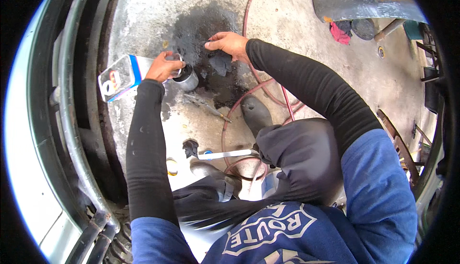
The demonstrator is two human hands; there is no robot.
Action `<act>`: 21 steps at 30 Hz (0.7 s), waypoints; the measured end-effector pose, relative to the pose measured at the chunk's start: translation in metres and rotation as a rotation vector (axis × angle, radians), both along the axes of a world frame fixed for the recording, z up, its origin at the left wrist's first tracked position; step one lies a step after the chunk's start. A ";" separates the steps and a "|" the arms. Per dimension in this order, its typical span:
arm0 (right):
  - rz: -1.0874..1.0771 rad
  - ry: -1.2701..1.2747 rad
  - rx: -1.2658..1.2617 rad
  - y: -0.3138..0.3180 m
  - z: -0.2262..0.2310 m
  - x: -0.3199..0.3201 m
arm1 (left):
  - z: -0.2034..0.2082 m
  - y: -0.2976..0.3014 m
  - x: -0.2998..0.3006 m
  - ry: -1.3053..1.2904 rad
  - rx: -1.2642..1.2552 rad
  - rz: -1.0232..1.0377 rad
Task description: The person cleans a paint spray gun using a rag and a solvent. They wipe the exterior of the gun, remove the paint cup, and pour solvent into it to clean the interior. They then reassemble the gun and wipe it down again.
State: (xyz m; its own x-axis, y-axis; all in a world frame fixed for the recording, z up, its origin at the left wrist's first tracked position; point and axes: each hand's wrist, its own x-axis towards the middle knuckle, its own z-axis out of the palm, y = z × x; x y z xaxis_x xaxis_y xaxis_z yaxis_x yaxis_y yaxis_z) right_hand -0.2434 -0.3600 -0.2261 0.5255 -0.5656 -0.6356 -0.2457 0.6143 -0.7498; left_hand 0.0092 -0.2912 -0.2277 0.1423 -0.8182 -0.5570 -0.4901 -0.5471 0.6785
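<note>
My left hand (pixel 163 67) is closed around a small silvery round part (pixel 178 62), held at the mouth of a metal can (pixel 188 82). The can is open at the top and dark inside; the fingers hide much of the round part. Off to the right, my right hand (pixel 230 46) has a dark, crumpled rag (pixel 220 63) hanging under its fingers, above a wet black stain (pixel 201 22) on the concrete. Against the left hand's far-left side stands a white box (pixel 120 78) with blue and red stripes.
A thin metal tool (pixel 208 107) lies on the floor below the can. The red hose (pixel 246 19) loops around my boot (pixel 255 113). Nearer me are a white strip (pixel 227 154) and a black cloth (pixel 190 147). Metal bars (pixel 72 96) run along the left; a red cloth (pixel 339 34) lies far right.
</note>
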 end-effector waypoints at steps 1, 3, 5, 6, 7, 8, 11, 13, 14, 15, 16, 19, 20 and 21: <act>-0.040 -0.097 0.079 -0.001 0.008 0.002 | 0.009 0.009 0.000 0.151 -0.039 0.099; -0.112 -0.245 0.231 -0.004 0.031 0.009 | 0.031 0.032 -0.007 0.333 -0.207 0.212; -0.107 -0.205 0.069 0.005 0.059 0.015 | 0.056 0.057 -0.018 0.405 -0.309 0.328; -0.076 -0.198 -0.013 0.009 0.075 0.021 | 0.070 0.070 -0.025 0.400 -0.368 0.330; -0.048 -0.191 -0.096 0.014 0.092 0.026 | 0.084 0.084 -0.032 0.373 -0.399 0.348; -0.024 -0.172 -0.177 0.019 0.110 0.031 | 0.098 0.098 -0.039 0.470 -0.436 0.412; 0.135 -0.100 -0.637 0.042 0.158 0.044 | 0.135 0.129 -0.055 0.469 -0.519 0.541; 0.254 -0.070 -0.874 0.062 0.179 0.047 | 0.153 0.140 -0.062 0.507 -0.562 0.577; 0.267 -0.012 -0.950 0.074 0.185 0.049 | 0.161 0.142 -0.064 0.548 -0.596 0.566; 0.276 -0.008 -1.055 0.085 0.189 0.051 | 0.167 0.144 -0.068 0.579 -0.597 0.572; 0.229 0.046 -1.141 0.095 0.191 0.053 | 0.173 0.144 -0.070 0.569 -0.631 0.537; 0.140 0.056 -0.986 0.103 0.192 0.049 | 0.181 0.149 -0.085 0.336 -0.707 0.394; 0.046 0.031 -0.881 0.104 0.193 0.049 | 0.181 0.152 -0.090 0.201 -0.715 0.314; -0.020 -0.017 -0.801 0.103 0.193 0.047 | 0.181 0.154 -0.095 0.284 -0.750 0.256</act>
